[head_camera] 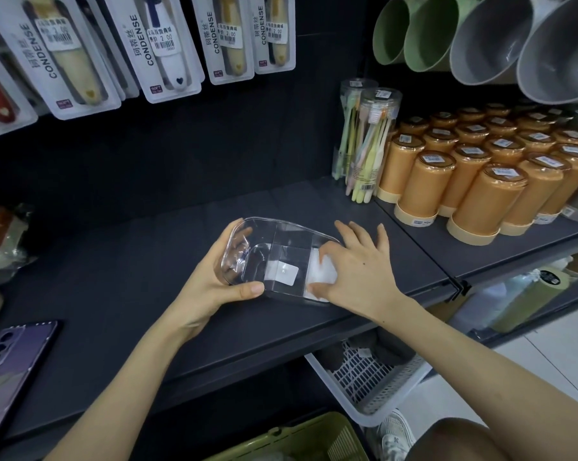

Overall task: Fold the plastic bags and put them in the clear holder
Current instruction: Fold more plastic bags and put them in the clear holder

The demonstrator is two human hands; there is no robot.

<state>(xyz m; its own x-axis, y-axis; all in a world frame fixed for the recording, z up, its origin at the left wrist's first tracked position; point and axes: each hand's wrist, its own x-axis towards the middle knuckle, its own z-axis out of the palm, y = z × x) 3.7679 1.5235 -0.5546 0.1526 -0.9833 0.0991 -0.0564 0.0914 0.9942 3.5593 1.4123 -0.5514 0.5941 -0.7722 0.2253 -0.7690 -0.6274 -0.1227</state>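
Right hand [357, 271] seemingly around folded bag [327, 276]

Bare dark shelf [131, 261] left of and behind clear holder [274, 241] is your open lane. Right side walled off: toothbrush tubes [371, 144], packed orange cups [480, 181] near your right hand [357, 271]. Holder's right end is filled by folded bag [326, 272], pinched by that hand. Far left: phone [11, 361], bagged goods [1, 241]. Overhead, hanging packs [167, 44] crowd upper reach.

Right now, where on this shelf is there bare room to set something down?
Bare shelf lies between the phone and the left hand gripping the clear holder, and behind the holder, left of the toothbrush tubes. Crowded: orange cups at right; right hand pinches the folded bag.
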